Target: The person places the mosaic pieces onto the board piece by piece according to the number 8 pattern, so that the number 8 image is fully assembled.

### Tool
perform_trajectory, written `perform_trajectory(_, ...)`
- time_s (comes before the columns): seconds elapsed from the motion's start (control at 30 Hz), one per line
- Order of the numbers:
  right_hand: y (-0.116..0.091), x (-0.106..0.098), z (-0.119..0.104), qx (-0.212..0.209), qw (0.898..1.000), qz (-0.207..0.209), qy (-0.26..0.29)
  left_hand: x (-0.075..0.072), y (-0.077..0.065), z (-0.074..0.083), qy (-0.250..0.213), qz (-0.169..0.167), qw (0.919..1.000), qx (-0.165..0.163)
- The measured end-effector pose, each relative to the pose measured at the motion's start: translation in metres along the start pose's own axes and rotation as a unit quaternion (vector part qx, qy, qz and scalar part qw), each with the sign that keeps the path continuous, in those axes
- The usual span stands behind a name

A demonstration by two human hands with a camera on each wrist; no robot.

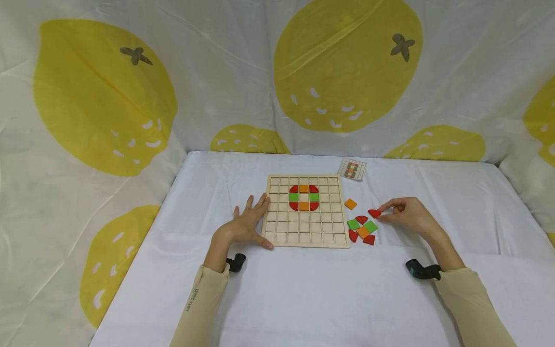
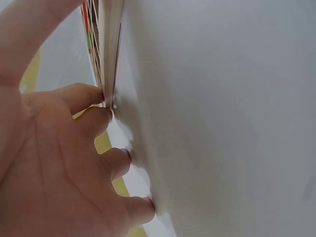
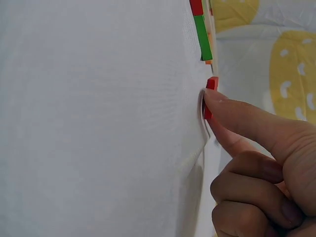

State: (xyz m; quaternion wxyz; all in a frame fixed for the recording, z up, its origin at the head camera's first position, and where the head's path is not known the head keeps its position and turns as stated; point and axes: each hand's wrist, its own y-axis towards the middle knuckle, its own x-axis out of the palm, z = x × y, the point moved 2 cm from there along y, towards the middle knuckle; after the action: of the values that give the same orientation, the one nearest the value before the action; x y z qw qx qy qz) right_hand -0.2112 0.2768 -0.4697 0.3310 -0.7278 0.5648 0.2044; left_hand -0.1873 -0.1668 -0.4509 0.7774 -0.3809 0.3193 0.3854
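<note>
A wooden grid board (image 1: 282, 226) lies on the white cloth, with red quarter-round, orange square and green square tiles forming a ring around one bare cell. Spread fingers of my left hand (image 1: 244, 224) touch the board's left edge, the thumb near its front left corner; the left wrist view shows the fingertips down at the edge and cloth. To the right of the board, my right hand (image 1: 409, 214) pinches a red quarter-round tile (image 3: 211, 85) between thumb and forefinger, its other fingers curled in. Beside it lie loose tiles, among them a green square (image 1: 370, 226) and an orange square (image 1: 350, 204).
A small pattern card (image 1: 351, 169) with a printed grid lies behind the board's back right corner. Lemon-printed cloth (image 1: 234, 72) hangs behind the table. Black wrist-worn devices (image 1: 422, 270) sit at both wrists.
</note>
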Motion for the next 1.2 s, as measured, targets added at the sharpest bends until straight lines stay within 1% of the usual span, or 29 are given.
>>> perform_trajectory(0.3,0.002,0.004,-0.003,0.002,1.000,-0.005,0.009,0.000,0.001,-0.001,-0.006,-0.002,1.0000,-0.001)
perform_trajectory(0.67,0.003,0.011,-0.011,-0.023,1.000,-0.005,0.003,0.000,0.002,-0.001,-0.005,-0.001,1.0000,0.002)
perform_trajectory(1.2,0.004,0.009,-0.009,0.004,1.000,-0.010,-0.006,0.000,0.002,-0.002,-0.006,0.002,1.0000,0.004)
